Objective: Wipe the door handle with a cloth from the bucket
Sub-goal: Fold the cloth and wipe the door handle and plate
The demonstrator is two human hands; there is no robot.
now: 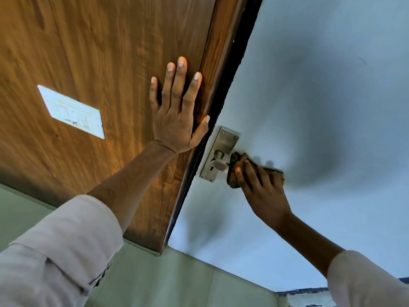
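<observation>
Bracing the wooden panel (93,63) with a spread, flat left hand (177,111) for steadiness, the right hand (261,189) is pressing a brown cloth (235,171) around the door handle (218,166), wiping it

Left hand (177,111) flat, right hand (262,191) gripping.

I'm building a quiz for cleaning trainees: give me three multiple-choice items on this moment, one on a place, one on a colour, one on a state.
1. Where does the left hand rest?
A. flat on the wooden panel
B. on the switch plate
C. on the handle

2. What colour is the cloth?
A. white
B. brown
C. blue

3. What is the right hand doing?
A. hanging free
B. turning a key
C. pressing the cloth against the door handle

Answers: 1 A, fingers spread on the wood; 2 B, dark brown wad; 3 C, cloth covers the lever's end.
</observation>
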